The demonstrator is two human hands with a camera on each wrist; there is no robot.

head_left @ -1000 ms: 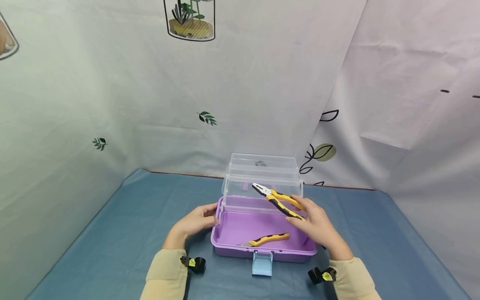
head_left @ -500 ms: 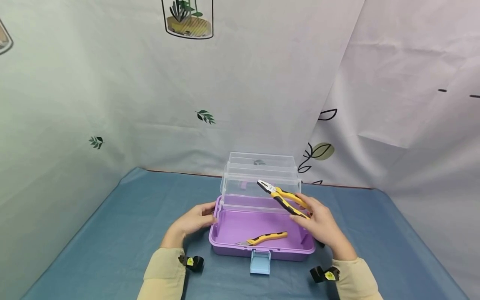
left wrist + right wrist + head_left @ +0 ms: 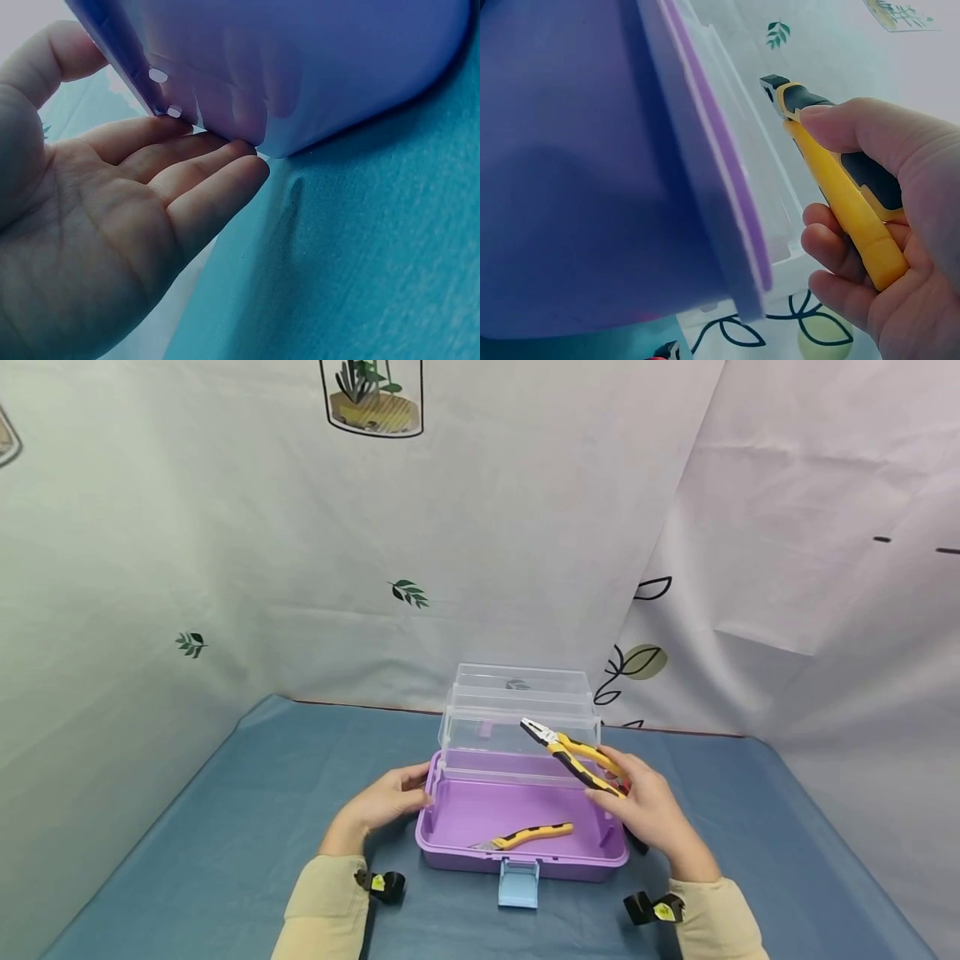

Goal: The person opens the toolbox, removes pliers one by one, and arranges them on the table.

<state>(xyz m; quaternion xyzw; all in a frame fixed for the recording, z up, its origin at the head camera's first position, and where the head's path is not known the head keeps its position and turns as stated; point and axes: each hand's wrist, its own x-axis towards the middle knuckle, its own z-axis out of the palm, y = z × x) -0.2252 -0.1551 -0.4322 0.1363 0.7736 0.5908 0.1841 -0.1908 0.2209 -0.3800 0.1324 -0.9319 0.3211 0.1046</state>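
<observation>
An open purple toolbox (image 3: pixel 487 802) with a raised clear lid (image 3: pixel 521 714) stands in front of me. My left hand (image 3: pixel 386 799) holds its left side, thumb over the rim and fingertips against the outer wall (image 3: pixel 225 67). In my right hand (image 3: pixel 645 802) is a pair of combination pliers (image 3: pixel 573 760), gripped by the yellow and black handles above the box's right part. Their metal head points up and left. The right wrist view shows the thumb and fingers around the pliers (image 3: pixel 832 180). A second pair of yellow-handled pliers (image 3: pixel 534 835) lies inside near the front wall.
A light blue latch (image 3: pixel 518 883) hangs down at the box's front. Partly hidden behind my right hand, a black and red object (image 3: pixel 636 841) lies on the blue cloth (image 3: pixel 225 827) beside the box. A pale printed curtain (image 3: pixel 480 543) rises behind the table.
My right hand has moved a little to the right with the combination pliers. My left hand keeps its hold on the toolbox, and the head view has shifted slightly.
</observation>
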